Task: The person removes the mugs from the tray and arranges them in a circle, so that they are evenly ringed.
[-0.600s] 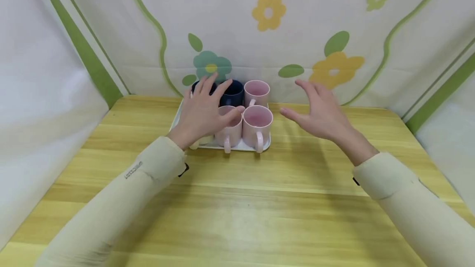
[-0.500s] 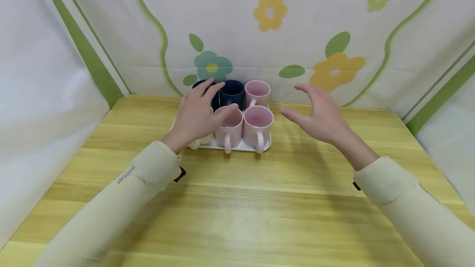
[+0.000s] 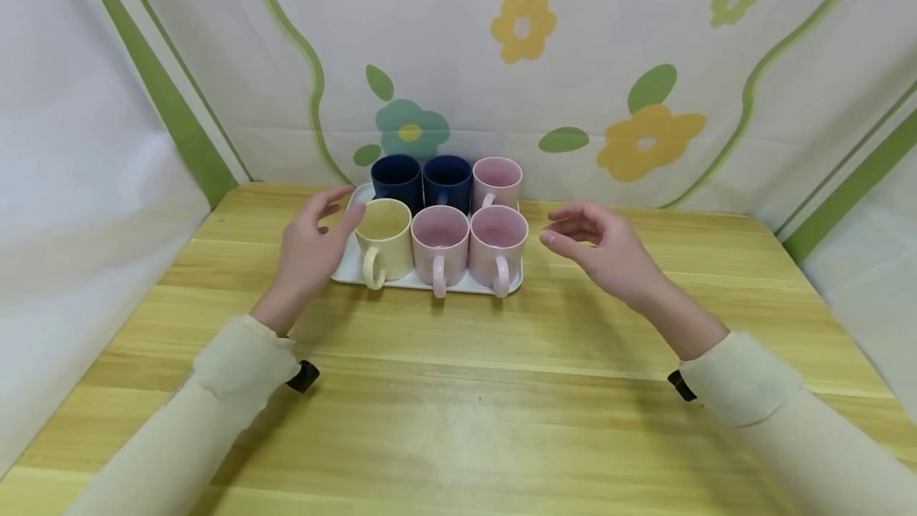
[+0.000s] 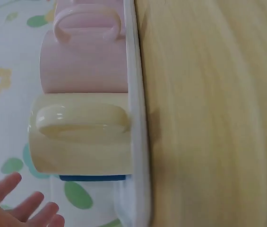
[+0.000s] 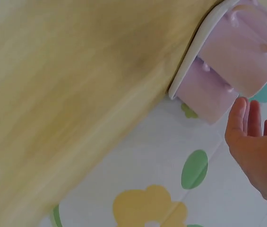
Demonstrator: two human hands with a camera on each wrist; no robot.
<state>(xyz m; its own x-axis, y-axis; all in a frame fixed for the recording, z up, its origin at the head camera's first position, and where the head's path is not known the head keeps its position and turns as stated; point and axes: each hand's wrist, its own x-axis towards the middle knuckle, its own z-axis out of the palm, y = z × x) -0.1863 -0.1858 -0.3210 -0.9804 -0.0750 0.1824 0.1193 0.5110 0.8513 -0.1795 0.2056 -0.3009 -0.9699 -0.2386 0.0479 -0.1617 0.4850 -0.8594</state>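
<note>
A white tray (image 3: 347, 271) sits at the far middle of the wooden table and holds several mugs. The front row has a yellow mug (image 3: 385, 241) and two pink mugs (image 3: 439, 246) (image 3: 497, 243); behind stand two dark blue mugs (image 3: 397, 176) (image 3: 447, 175) and another pink mug (image 3: 497, 176). My left hand (image 3: 310, 249) hovers open just left of the yellow mug, fingers loosely curled, holding nothing. My right hand (image 3: 604, 249) hangs open to the right of the tray, also holding nothing. The left wrist view shows the yellow mug (image 4: 83, 139) and tray edge (image 4: 138, 118) close up.
The table (image 3: 458, 404) is fenced by a flowered cloth backdrop (image 3: 523, 62) at the back and cloth walls on both sides. Bare wood stretches from the tray to the near edge.
My left hand has drawn back from over the mugs to the left of the tray, uncovering the yellow mug. My right hand has lowered and pulled back slightly.
</note>
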